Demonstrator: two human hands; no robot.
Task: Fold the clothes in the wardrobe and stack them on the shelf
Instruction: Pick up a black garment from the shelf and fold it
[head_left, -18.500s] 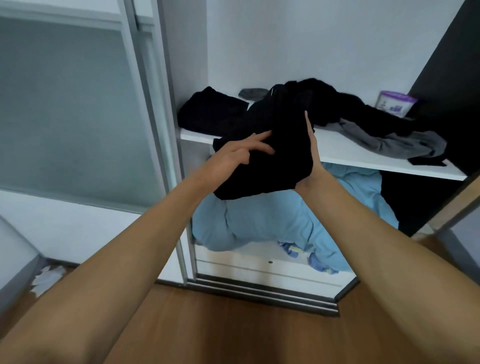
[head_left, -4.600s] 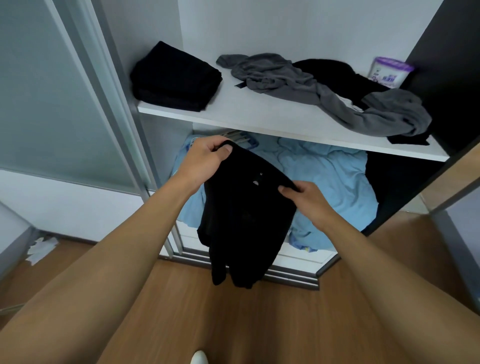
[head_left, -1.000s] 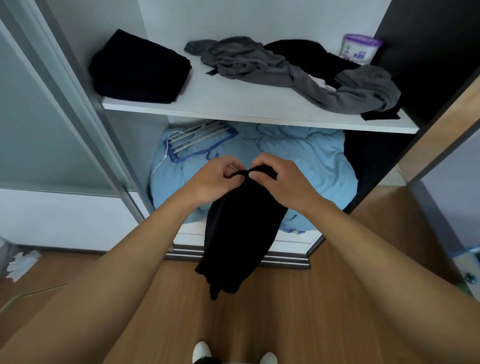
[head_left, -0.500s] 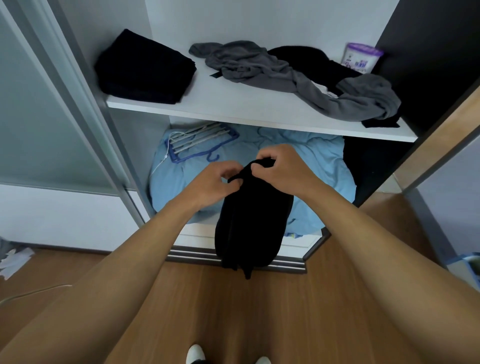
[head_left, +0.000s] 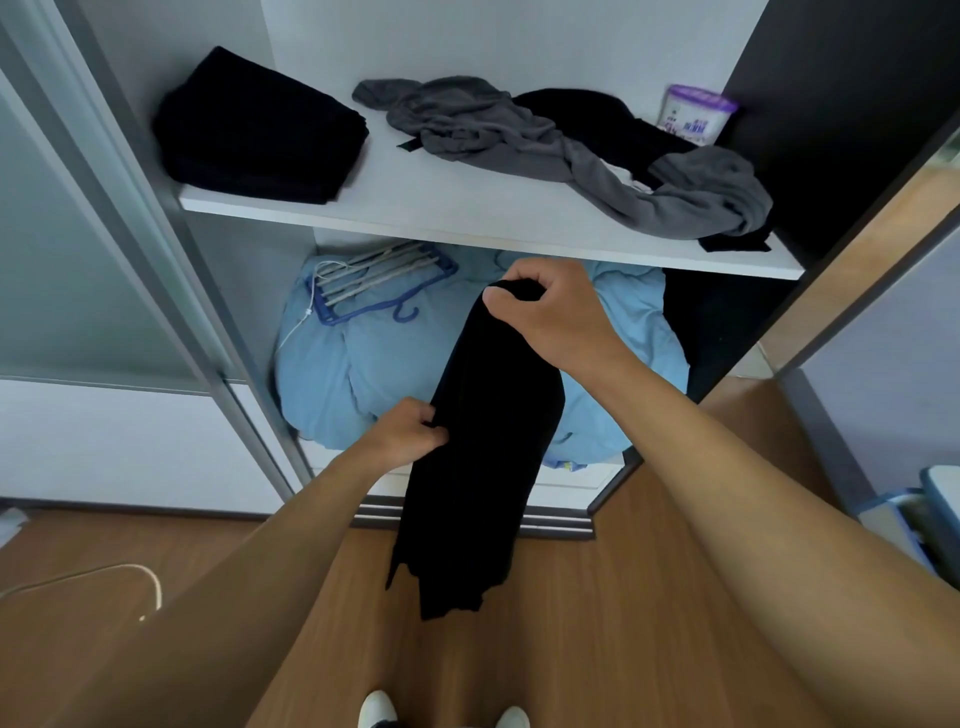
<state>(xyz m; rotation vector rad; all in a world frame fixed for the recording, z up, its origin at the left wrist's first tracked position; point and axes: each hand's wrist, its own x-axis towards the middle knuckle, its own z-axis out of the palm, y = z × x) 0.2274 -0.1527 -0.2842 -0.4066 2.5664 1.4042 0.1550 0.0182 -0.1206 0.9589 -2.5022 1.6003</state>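
A long black garment (head_left: 483, 457) hangs lengthwise in front of the wardrobe, folded narrow. My right hand (head_left: 550, 317) pinches its top end just below the white shelf (head_left: 467, 218). My left hand (head_left: 405, 434) grips the garment's left edge about halfway down. On the shelf's left end lies a folded black stack (head_left: 254, 132). A crumpled grey garment (head_left: 571, 150) and a black one (head_left: 602, 124) sprawl across the shelf's right half.
A purple-lidded tub (head_left: 696, 114) stands at the shelf's back right. Below the shelf sits a light blue bundle (head_left: 363, 374) with a blue hanger (head_left: 374, 291) on it. The sliding door frame (head_left: 171, 291) rises on the left. A white cable (head_left: 104, 577) lies on the wood floor.
My left hand let go of the top end and slid down to the garment's middle left edge. The garment now hangs longer, with my right hand alone holding the top.
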